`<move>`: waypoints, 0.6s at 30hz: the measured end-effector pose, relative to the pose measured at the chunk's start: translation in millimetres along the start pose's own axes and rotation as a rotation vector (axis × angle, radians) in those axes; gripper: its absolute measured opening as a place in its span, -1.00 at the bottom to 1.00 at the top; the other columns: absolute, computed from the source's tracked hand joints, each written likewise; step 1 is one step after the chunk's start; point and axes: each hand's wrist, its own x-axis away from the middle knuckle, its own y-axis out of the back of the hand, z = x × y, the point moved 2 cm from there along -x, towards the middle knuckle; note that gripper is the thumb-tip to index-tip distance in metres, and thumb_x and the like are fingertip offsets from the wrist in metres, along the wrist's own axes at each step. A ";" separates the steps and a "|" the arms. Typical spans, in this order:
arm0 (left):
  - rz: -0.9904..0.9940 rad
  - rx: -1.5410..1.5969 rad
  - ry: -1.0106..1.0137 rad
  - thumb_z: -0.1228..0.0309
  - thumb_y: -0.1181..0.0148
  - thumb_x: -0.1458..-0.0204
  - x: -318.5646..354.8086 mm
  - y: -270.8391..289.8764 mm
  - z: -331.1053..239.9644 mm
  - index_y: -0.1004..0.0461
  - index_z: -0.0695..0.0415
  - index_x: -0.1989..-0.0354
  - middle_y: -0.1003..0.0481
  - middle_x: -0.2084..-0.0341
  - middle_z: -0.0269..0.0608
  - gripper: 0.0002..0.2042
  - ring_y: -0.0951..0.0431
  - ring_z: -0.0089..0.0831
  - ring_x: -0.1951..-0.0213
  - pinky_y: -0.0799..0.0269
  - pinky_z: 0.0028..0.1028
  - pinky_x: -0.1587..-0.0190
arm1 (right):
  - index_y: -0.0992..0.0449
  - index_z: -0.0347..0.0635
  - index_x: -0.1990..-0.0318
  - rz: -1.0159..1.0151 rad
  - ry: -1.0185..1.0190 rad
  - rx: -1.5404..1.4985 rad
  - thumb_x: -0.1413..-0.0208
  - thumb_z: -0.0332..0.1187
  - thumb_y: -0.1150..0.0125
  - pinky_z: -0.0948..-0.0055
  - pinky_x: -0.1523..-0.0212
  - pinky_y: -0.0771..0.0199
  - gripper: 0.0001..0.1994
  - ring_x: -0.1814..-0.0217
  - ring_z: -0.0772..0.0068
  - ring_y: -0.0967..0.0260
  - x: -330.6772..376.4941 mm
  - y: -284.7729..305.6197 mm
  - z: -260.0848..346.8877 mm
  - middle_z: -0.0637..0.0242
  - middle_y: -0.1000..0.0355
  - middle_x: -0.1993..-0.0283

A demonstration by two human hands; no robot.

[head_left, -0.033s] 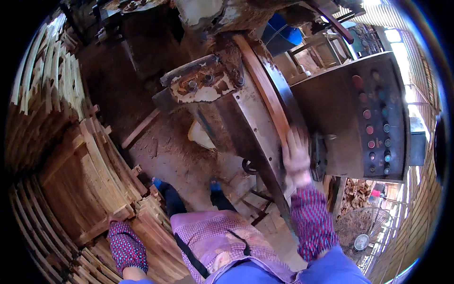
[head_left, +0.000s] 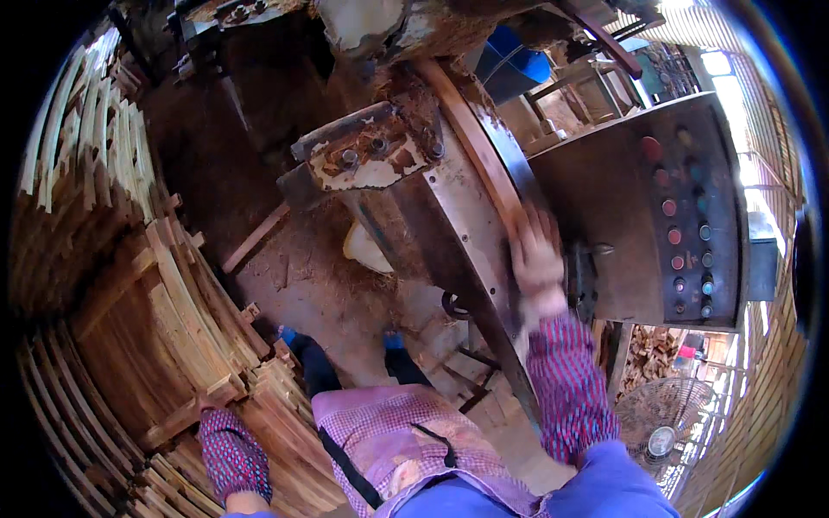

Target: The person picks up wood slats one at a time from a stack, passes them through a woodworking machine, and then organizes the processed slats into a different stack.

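My right hand lies on the near end of a long wooden strip, fingers stretched out and slightly apart. The strip rests along the metal bed of a machine, against a dark guide rail. Its far end runs in under the sawdust-covered machine head. At the lower left, my left hand touches a crosspiece on the stacked wooden pieces; its fingers are mostly hidden. Patterned sleeve covers wrap both forearms.
A control panel with coloured buttons stands to the right, above a fan. A blue bucket sits behind the machine. Bolted metal block juts over the bed's left side. Stacked wood lines the left.
My right hand and the wooden strip have slid a little farther forward along the machine bed. My left hand stays at the stack.
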 end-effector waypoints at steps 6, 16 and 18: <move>0.233 1.494 0.003 0.08 -0.20 -0.07 121.9 38.2 -38.5 -0.46 0.09 0.01 -0.48 0.15 -0.24 -0.58 -0.49 -0.32 0.09 -0.47 -0.35 0.04 | -0.33 -0.14 -0.22 -0.073 0.045 -0.209 -0.21 -0.28 -0.03 0.10 -0.33 -0.11 -0.58 -0.30 -0.04 -0.19 -101.9 -40.3 2.0 0.02 -0.30 -0.23; 0.333 1.409 -0.207 0.03 -0.12 -0.11 342.7 57.1 -110.7 -0.36 0.14 -0.07 -0.47 0.16 -0.22 -0.51 -0.49 -0.29 0.15 -0.47 -0.30 0.07 | -0.36 -0.24 -0.22 0.614 0.060 -1.628 -0.23 -0.25 -0.12 0.35 -0.31 -0.21 -0.55 -0.30 0.33 -0.27 22.1 64.5 183.7 0.12 -0.34 -0.25; 0.643 1.483 -0.299 0.03 -0.07 -0.14 421.4 33.6 -144.8 -0.32 0.16 -0.11 -0.47 0.12 -0.14 -0.49 -0.50 -0.26 0.11 -0.46 -0.27 0.01 | -0.26 -0.27 -0.27 0.681 0.036 -1.649 -0.18 -0.22 -0.16 0.36 -0.30 -0.23 -0.45 -0.31 0.24 -0.25 54.8 83.3 185.8 0.04 -0.29 -0.28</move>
